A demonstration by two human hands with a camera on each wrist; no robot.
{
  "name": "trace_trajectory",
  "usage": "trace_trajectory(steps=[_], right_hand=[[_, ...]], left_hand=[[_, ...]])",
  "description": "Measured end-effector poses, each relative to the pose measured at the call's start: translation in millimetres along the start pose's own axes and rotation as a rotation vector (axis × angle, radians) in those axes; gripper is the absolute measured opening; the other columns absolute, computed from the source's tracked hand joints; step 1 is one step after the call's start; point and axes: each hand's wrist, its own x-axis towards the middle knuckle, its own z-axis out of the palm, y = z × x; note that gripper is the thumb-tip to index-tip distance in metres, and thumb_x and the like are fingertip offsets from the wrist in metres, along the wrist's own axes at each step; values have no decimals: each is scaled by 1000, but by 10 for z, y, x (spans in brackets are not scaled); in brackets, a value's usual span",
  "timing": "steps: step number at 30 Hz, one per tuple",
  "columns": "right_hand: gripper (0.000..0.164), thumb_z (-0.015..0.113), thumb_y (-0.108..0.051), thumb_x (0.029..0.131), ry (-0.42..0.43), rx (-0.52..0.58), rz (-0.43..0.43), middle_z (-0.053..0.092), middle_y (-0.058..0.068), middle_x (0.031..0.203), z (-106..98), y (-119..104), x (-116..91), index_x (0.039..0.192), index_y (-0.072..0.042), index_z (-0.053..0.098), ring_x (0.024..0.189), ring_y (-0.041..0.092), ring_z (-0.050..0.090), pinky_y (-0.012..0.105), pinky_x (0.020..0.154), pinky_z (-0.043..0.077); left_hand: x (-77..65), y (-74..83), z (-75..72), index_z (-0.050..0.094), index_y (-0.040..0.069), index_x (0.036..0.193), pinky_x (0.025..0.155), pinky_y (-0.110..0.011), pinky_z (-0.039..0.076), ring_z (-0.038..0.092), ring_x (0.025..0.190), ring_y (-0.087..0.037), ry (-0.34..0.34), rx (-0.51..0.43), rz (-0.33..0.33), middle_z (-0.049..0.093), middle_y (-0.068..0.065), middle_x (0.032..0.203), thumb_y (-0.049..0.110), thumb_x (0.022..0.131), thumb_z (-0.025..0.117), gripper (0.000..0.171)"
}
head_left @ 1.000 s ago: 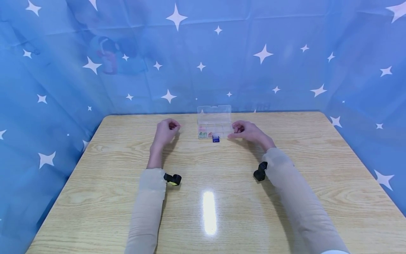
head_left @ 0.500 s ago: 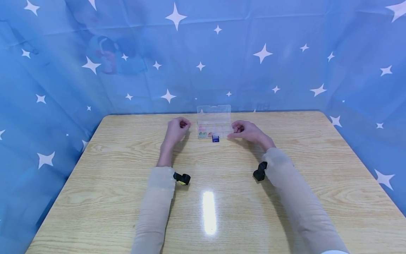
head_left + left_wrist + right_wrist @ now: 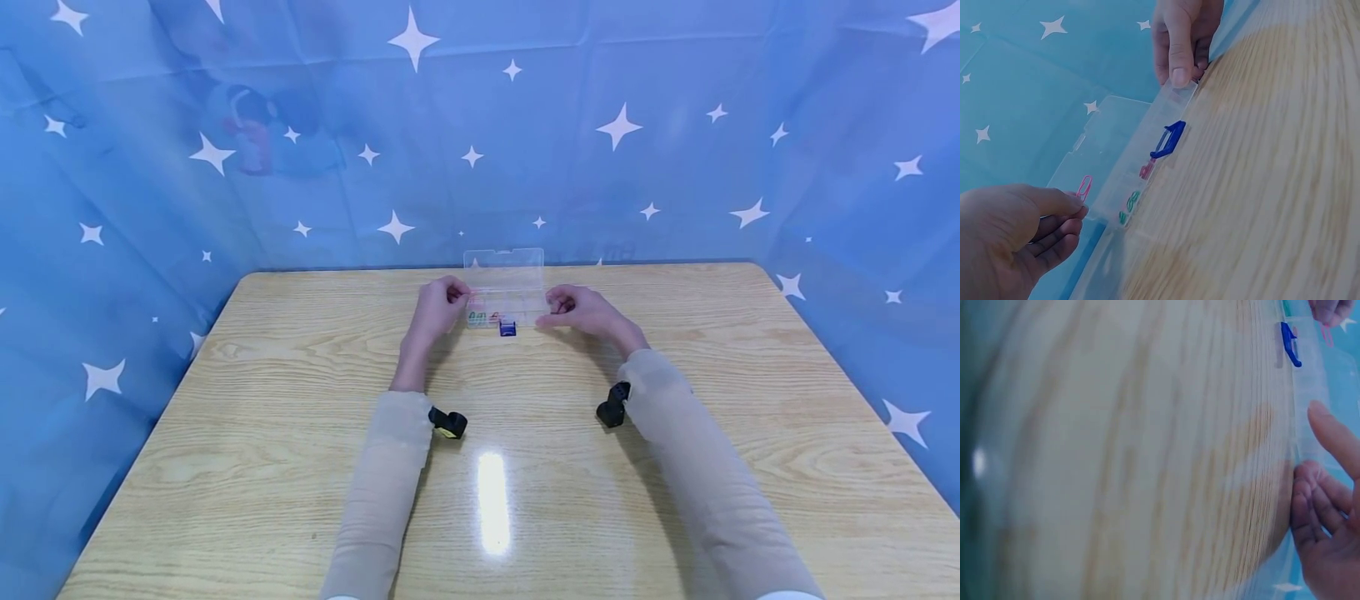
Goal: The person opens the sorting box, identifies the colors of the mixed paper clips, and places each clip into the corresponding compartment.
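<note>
My left hand [image 3: 437,310] pinches a pink paper clip [image 3: 1085,186] between thumb and fingertips, over the left end of a clear plastic box [image 3: 1150,134]. The box stands near the table's back edge, its clear lid [image 3: 1102,128] raised behind it. Green paper clips [image 3: 1130,204] and red paper clips [image 3: 1146,169] lie in separate compartments towards the left end. A blue latch [image 3: 1169,139] sits at the front edge. At the opposite end my right hand [image 3: 588,312] holds the box with thumb and curled fingers; its exact contact is partly hidden.
The wooden table [image 3: 480,383] stretches out in front of the box. Behind it hangs a blue cloth [image 3: 525,183] with white stars. A black camera is strapped at each sleeve cuff.
My left hand has moved right with the pink paper clip, from beside the box to its left end. The right hand and the box stay in place.
</note>
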Motion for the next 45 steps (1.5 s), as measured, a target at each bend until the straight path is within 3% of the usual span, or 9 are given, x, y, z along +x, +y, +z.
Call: trace_trajectory(steps=[19,32,40,45], right_hand=[[63,79,-32,89,4,3,0,56,9,106,4,-45,-15,138,-4,51,91,23,49,34,75,45],[70,80,-35,88,-24,8,7,56,11,106,-30,-25,2,142,-3,49,89,24,49,37,78,44],[76,80,-35,88,-36,-11,-9,58,12,111,-50,-34,-11,146,-2,45,97,25,52,39,88,44],[84,79,-33,90,-42,-4,-9,57,16,119,-63,-77,-61,153,0,35,107,28,53,44,97,43]], left_hand=[[33,0,65,73,0,103,77,-32,53,61,88,-23,29,75,12,68,-12,97,3,98,63,11],[-1,-2,41,72,-1,107,80,-34,53,62,91,-24,-39,77,7,68,-13,102,6,99,63,14],[-33,16,13,70,-1,110,82,-33,54,62,93,-23,-85,108,30,68,-13,103,10,100,64,16],[-53,28,-26,70,-2,111,85,-34,54,63,95,-25,-91,123,55,68,-14,105,9,100,64,17]])
